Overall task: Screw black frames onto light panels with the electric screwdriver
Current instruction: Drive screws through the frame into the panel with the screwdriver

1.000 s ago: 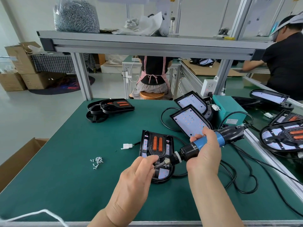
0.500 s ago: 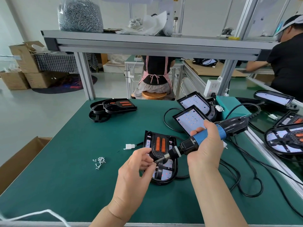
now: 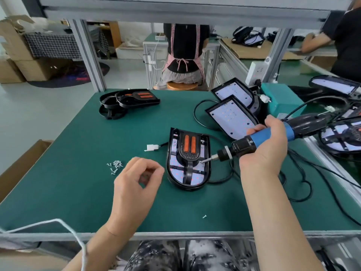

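Note:
A light panel with a black frame and two orange bars [image 3: 188, 159] lies on the green table [image 3: 78, 192] in front of me. My right hand [image 3: 267, 149] grips the blue-and-black electric screwdriver [image 3: 261, 137], whose bit carries a screw and points down at the frame's right side. My left hand [image 3: 136, 184] hovers just left of the panel, fingers loosely curled, holding nothing that I can see. A small pile of screws [image 3: 115, 166] lies left of that hand. One loose screw [image 3: 204, 216] lies near the front edge.
Two bare light panels [image 3: 232, 116] lean at the back right, beside a teal box [image 3: 281, 100]. Spare black frames [image 3: 127, 100] are stacked at the back left. Black cables [image 3: 300, 184] loop on the right. A white connector [image 3: 152, 147] lies by the panel. People work beyond.
My left hand has let go at the screwdriver tip and drawn back to the left. The screwdriver bit has swung down to the frame. My head has tilted downward.

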